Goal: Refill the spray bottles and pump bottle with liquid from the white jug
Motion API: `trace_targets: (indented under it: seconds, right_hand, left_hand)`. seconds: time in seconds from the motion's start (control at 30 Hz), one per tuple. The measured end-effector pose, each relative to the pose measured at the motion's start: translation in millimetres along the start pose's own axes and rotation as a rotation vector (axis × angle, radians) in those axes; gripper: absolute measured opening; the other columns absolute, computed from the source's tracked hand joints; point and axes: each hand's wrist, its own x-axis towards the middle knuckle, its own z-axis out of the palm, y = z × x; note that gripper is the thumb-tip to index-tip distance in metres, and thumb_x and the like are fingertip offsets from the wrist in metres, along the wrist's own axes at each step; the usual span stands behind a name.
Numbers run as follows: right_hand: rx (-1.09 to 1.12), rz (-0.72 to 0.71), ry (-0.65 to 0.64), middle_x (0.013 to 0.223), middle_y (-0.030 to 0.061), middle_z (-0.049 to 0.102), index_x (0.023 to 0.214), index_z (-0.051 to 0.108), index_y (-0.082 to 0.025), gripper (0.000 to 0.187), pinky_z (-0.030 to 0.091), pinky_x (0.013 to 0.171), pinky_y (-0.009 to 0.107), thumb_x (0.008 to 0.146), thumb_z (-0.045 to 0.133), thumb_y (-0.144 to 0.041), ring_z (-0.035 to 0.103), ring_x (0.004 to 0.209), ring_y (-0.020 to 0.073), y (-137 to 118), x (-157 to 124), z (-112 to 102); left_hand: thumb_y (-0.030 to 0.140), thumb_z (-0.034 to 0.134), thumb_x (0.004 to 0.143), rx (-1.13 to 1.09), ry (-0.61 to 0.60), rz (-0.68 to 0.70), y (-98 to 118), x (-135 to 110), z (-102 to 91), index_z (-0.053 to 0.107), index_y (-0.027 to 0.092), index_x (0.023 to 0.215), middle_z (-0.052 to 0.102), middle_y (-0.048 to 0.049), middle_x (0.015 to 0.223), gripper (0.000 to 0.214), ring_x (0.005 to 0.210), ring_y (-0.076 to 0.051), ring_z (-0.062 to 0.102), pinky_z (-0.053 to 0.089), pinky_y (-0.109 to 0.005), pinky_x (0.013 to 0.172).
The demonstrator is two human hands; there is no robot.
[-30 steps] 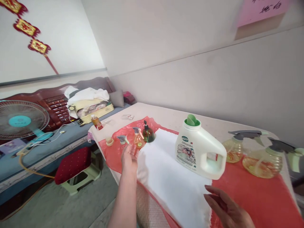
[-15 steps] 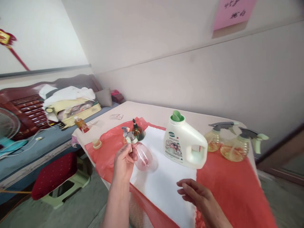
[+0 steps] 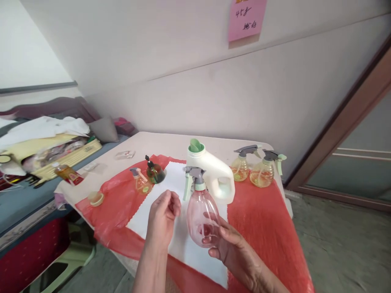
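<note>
In my right hand [image 3: 236, 250] is a clear pinkish spray bottle [image 3: 202, 219] with a grey and pale green trigger head. My fingers wrap round its lower body, and it looks nearly upright. Just left of it my left hand [image 3: 165, 215] is raised, fingers curled in with nothing visible in them, apart from the bottle. Partly covered by the spray bottle, a white detergent jug [image 3: 214, 167] with a green spout stands behind it. A white cloth [image 3: 177, 175] lies beneath, on a red plastic sheet [image 3: 256, 228].
Two spray bottles with yellowish liquid, one [image 3: 262, 175] in front, stand at right. At left are a small orange spray bottle [image 3: 143, 185], a dark green pump bottle [image 3: 156, 173], a round cap [image 3: 95, 198] and an amber bottle [image 3: 69, 174]. A red-topped stool [image 3: 45, 252] stands beside the table.
The pink spray bottle has passed from my left hand to my right and moved toward the middle. My left hand has let go of its head. The view has turned right.
</note>
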Motion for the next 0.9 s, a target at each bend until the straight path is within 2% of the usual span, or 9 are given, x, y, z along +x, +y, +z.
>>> trace_targets:
  seconds: [0.07, 0.17, 0.23, 0.33, 0.4, 0.5, 0.6, 0.77, 0.9]
  right_hand:
    - [-0.054, -0.01, 0.008, 0.097, 0.0037, 0.065, 0.119, 0.055, -0.022, 0.059, 0.044, 0.058, 0.022, 0.069, 0.076, -0.044, 0.063, 0.078, 0.0139, -2, -1, 3]
    - [-0.206, -0.043, 0.036, 0.094, 0.0026, 0.065, 0.116, 0.053, -0.023, 0.061, 0.043, 0.061, 0.025, 0.066, 0.079, -0.045, 0.061, 0.076, 0.0146, -3, 0, 6]
    - [-0.363, -0.096, 0.071, 0.089, 0.0015, 0.065, 0.116, 0.051, -0.024, 0.066, 0.042, 0.063, 0.027, 0.062, 0.081, -0.046, 0.059, 0.075, 0.0158, -4, 1, 7]
    - [-0.557, -0.191, 0.074, 0.082, 0.0013, 0.064, 0.116, 0.051, -0.022, 0.073, 0.041, 0.068, 0.031, 0.057, 0.085, -0.048, 0.057, 0.077, 0.0182, -5, 3, 6]
    - [-0.488, -0.209, 0.019, 0.094, 0.0045, 0.066, 0.116, 0.053, -0.023, 0.066, 0.043, 0.078, 0.033, 0.063, 0.081, -0.05, 0.058, 0.089, 0.0203, -6, 3, 6]
    - [-0.132, -0.069, -0.135, 0.124, 0.0074, 0.059, 0.124, 0.052, -0.027, 0.052, 0.044, 0.088, 0.039, 0.08, 0.064, -0.052, 0.057, 0.104, 0.0224, -5, -1, 6]
    - [0.089, 0.094, -0.266, 0.113, 0.0082, 0.065, 0.123, 0.057, -0.025, 0.051, 0.047, 0.081, 0.036, 0.079, 0.063, -0.051, 0.062, 0.09, 0.0203, 0, -6, 7]
    - [0.121, 0.227, -0.261, 0.084, 0.0087, 0.068, 0.106, 0.066, -0.018, 0.055, 0.046, 0.065, 0.027, 0.08, 0.054, -0.066, 0.062, 0.069, 0.0156, 5, -7, 9]
    - [-0.11, 0.054, -0.141, 0.098, 0.0095, 0.067, 0.113, 0.063, -0.02, 0.063, 0.049, 0.075, 0.036, 0.07, 0.067, -0.066, 0.065, 0.081, 0.0214, 2, -7, 12]
  left_hand:
    - [0.04, 0.083, 0.066, 0.032, -0.021, 0.041, 0, -1, 8.1, 0.068, 0.018, 0.098, 0.07, -0.008, 0.092, 0.042, 0.08, -0.017, 0.065, 0.048, -0.025, 0.069]
    - [0.042, 0.083, 0.065, 0.075, -0.214, -0.011, 2, -10, 25.5, 0.06, 0.023, 0.122, 0.065, -0.0124, 0.119, 0.064, 0.112, -0.027, 0.06, 0.046, -0.035, 0.09]
    - [0.041, 0.081, 0.068, 0.123, -0.217, -0.013, 1, -14, 33.0, 0.061, 0.021, 0.122, 0.067, -0.0127, 0.114, 0.061, 0.108, -0.028, 0.061, 0.046, -0.036, 0.091]
    - [0.04, 0.081, 0.067, 0.181, -0.059, 0.033, -5, -14, 32.2, 0.068, 0.019, 0.106, 0.07, -0.0101, 0.098, 0.046, 0.092, -0.026, 0.064, 0.047, -0.035, 0.085]
    - [0.042, 0.078, 0.069, 0.153, -0.016, 0.063, -11, -11, 27.5, 0.07, 0.017, 0.094, 0.069, -0.0095, 0.091, 0.036, 0.088, -0.025, 0.064, 0.048, -0.036, 0.083]
    - [0.043, 0.069, 0.078, 0.025, -0.09, 0.071, -16, -11, 23.1, 0.069, 0.016, 0.086, 0.068, -0.0098, 0.092, 0.028, 0.093, -0.025, 0.063, 0.047, -0.037, 0.086]
    - [0.04, 0.065, 0.082, -0.019, -0.19, 0.047, -16, -14, 23.3, 0.068, 0.016, 0.09, 0.068, -0.0116, 0.096, 0.025, 0.097, -0.026, 0.063, 0.048, -0.038, 0.087]
    - [0.045, 0.062, 0.084, -0.127, -0.183, 0.001, -11, -14, 23.8, 0.063, 0.019, 0.083, 0.07, -0.0098, 0.089, 0.027, 0.091, -0.025, 0.066, 0.049, -0.038, 0.084]
    - [0.04, 0.064, 0.083, -0.095, -0.1, 0.017, -11, -11, 23.2, 0.061, 0.018, 0.077, 0.071, -0.0087, 0.081, 0.023, 0.082, -0.022, 0.067, 0.049, -0.038, 0.084]
